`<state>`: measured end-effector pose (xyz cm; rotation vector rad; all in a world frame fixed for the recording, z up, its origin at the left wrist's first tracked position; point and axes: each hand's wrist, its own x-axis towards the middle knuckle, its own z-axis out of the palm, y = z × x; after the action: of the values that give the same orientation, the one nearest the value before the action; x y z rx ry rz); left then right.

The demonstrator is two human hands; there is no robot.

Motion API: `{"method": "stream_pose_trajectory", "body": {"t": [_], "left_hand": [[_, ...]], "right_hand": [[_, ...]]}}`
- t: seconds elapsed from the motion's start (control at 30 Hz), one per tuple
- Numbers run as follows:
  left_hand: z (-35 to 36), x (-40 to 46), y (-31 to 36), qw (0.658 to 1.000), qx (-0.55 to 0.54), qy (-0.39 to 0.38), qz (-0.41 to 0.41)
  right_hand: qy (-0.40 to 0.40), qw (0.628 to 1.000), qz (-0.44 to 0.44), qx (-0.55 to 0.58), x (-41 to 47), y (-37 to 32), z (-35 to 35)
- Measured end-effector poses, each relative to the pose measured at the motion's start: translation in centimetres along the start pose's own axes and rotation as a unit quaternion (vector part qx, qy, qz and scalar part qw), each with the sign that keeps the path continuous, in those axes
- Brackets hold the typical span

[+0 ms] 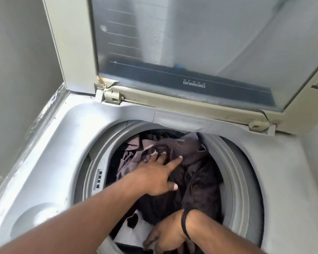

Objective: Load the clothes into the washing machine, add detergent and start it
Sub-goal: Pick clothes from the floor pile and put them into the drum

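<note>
A top-loading washing machine (66, 143) stands with its glass lid (191, 43) raised. Its drum holds a pile of dark brown and black clothes (200, 180), with a white garment (125, 235) at the near edge. My left hand (154, 178) lies flat on the dark clothes inside the drum, fingers spread, palm down. My right hand (165, 235) reaches down at the drum's near side, fingers curled into the clothes beside the white garment. A black band circles that wrist. Whether the right hand grips cloth is unclear.
A grey wall (17, 70) stands close on the left. The drum's grey rim ring (235, 171) circles the opening. A round recess (39, 219) sits in the machine's top at the near left. No detergent is in view.
</note>
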<state>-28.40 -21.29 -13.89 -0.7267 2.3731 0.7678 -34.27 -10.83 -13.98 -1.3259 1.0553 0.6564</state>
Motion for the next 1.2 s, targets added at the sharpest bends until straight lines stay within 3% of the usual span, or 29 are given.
{"method": "stream_pose_trajectory", "body": {"t": [0.1, 0.17, 0.23, 0.33, 0.4, 0.47, 0.53, 0.63, 0.7, 0.73, 0.77, 0.83, 0.93, 1.0, 1.07, 1.2], "left_hand": [[-1.1, 0.7, -1.4, 0.987, -0.091, 0.120, -0.050], [-1.0, 1.1, -1.8, 0.988, -0.077, 0.112, -0.076], [-0.7, 1.0, -2.2, 0.993, -0.033, 0.049, -0.100], [0.1, 1.0, -2.2, 0.992, 0.008, -0.038, -0.117], [0.1, 0.9, -2.2, 0.992, 0.009, -0.066, -0.111], [-0.1, 0.8, -2.5, 0.992, -0.001, -0.076, -0.106], [-0.1, 0.9, -3.1, 0.992, -0.019, -0.065, -0.109], [0.1, 0.7, -3.7, 0.991, -0.048, -0.042, -0.120], [0.2, 0.5, -3.6, 0.990, -0.061, -0.034, -0.126], [0.2, 0.4, -3.6, 0.989, -0.064, -0.031, -0.130], [0.3, 0.5, -3.7, 0.988, -0.065, -0.027, -0.135], [0.4, 0.7, -3.8, 0.987, -0.064, -0.017, -0.145], [0.4, 1.3, -3.8, 0.985, -0.073, 0.005, -0.155], [0.5, 1.6, -3.6, 0.985, -0.073, 0.009, -0.156], [0.7, 1.6, -3.3, 0.986, -0.059, 0.001, -0.156], [0.9, 1.7, -2.8, 0.986, -0.023, -0.042, -0.160]], "right_hand": [[-0.012, 1.000, 0.028, -0.006, -1.0, -1.1, 0.4], [0.034, 0.998, 0.043, -0.006, -1.5, -1.0, 0.1], [0.164, 0.985, 0.030, 0.035, -2.6, -0.9, -1.2], [0.435, 0.898, 0.044, -0.043, -4.3, 0.5, -3.5], [0.503, 0.862, 0.046, -0.050, -4.5, 1.3, -4.0], [0.491, 0.869, 0.043, -0.036, -3.9, 1.2, -3.4], [0.418, 0.907, 0.038, -0.025, -2.5, 0.8, -2.1], [0.209, 0.976, 0.015, -0.055, -0.3, -0.4, 0.2], [0.084, 0.992, 0.028, -0.084, 0.3, -1.1, 1.3], [0.060, 0.993, 0.033, -0.097, 0.2, -1.3, 1.4], [0.069, 0.992, 0.032, -0.104, 0.1, -1.4, 1.2], [0.188, 0.978, 0.025, -0.081, -0.7, -1.3, 0.1], [0.439, 0.895, 0.056, -0.052, -2.4, 0.0, -2.2], [0.541, 0.835, 0.084, -0.063, -2.6, 2.0, -4.3], [0.563, 0.820, 0.098, -0.032, -1.8, 4.2, -6.9], [0.437, 0.886, 0.143, 0.063, 2.7, 8.4, -11.1]]}}
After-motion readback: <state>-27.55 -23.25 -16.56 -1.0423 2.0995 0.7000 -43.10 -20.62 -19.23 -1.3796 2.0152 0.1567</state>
